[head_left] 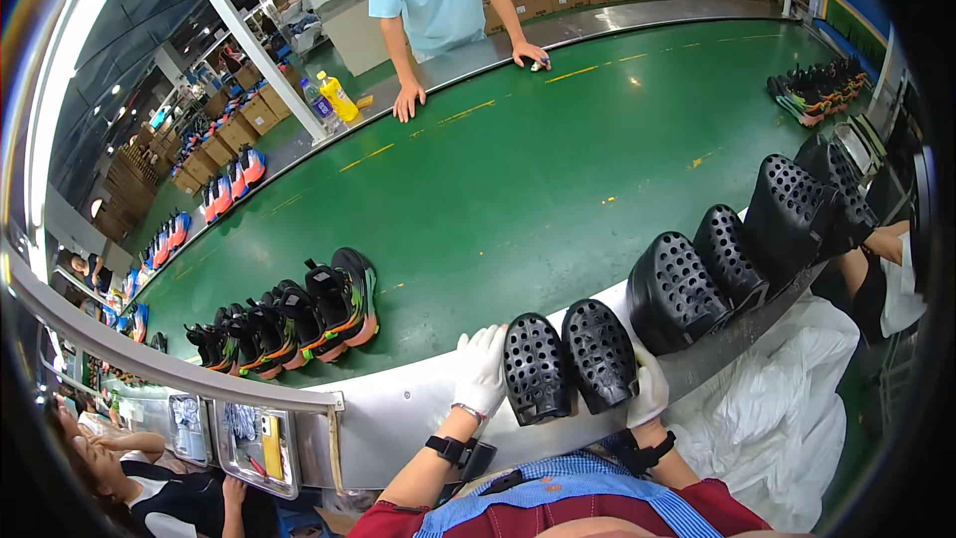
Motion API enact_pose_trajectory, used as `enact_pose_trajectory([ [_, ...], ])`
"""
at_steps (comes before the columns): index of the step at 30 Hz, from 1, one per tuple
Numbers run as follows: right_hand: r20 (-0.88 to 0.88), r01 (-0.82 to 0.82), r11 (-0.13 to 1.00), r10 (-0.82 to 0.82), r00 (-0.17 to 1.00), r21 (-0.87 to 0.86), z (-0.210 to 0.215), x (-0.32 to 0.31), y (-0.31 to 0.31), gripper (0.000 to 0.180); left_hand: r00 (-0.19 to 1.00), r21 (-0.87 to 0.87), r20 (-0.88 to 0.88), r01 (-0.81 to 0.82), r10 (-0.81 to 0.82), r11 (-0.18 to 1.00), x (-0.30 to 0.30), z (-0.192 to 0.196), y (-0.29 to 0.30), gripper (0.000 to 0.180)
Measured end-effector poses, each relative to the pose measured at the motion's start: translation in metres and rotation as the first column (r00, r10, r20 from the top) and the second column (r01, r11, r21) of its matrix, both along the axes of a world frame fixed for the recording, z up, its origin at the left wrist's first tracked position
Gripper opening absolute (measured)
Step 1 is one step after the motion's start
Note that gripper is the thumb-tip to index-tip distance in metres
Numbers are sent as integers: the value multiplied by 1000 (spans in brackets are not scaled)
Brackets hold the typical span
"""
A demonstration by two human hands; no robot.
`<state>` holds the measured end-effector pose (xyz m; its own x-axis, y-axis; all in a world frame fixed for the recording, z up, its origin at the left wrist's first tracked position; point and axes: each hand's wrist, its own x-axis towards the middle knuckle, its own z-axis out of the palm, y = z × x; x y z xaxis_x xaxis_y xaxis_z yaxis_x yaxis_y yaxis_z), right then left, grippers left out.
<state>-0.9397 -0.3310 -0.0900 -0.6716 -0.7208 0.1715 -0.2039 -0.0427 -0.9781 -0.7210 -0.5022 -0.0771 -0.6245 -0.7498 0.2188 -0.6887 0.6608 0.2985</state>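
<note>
Left hand: here's the white-gloved left hand (482,369), fingers stretched forward along the outer flank of the nearer clog; the thumb's hidden, so I can't tell whether it grips.
Right hand: the white-gloved right hand (650,391) sits against the other clog's outer side, fingers partly covered, grip unclear.
Black clogs: between the hands, side by side, stand two glossy black clog-shaped shoes with round-holed uppers, the left clog (538,364) and the right clog (600,351), toes pointing away.
Handling: they look moulded and fairly light, probably firm with a little give, and that shine could slide under a glove; the outer sides near the heel look the surest hold.
Right side: beyond the right hand, a row of chunkier black perforated clogs (679,289).
Left side: past the left hand, black sneakers with orange-and-green soles (344,299) on the green belt (478,199).
</note>
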Motion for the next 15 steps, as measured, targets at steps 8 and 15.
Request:
enact_pose_trajectory([
  [8, -56, 4, 1000, -4, 998, -1, -5, -3, -2, 48, 999, 18, 37, -3, 2, 1000, -2, -2, -4, 48],
  [15, -49, -5, 1000, 4, 999, -7, -6, -4, -3, 49, 1000, -19, 19, -15, 15, 1000, 0, -8, -6, 49],
])
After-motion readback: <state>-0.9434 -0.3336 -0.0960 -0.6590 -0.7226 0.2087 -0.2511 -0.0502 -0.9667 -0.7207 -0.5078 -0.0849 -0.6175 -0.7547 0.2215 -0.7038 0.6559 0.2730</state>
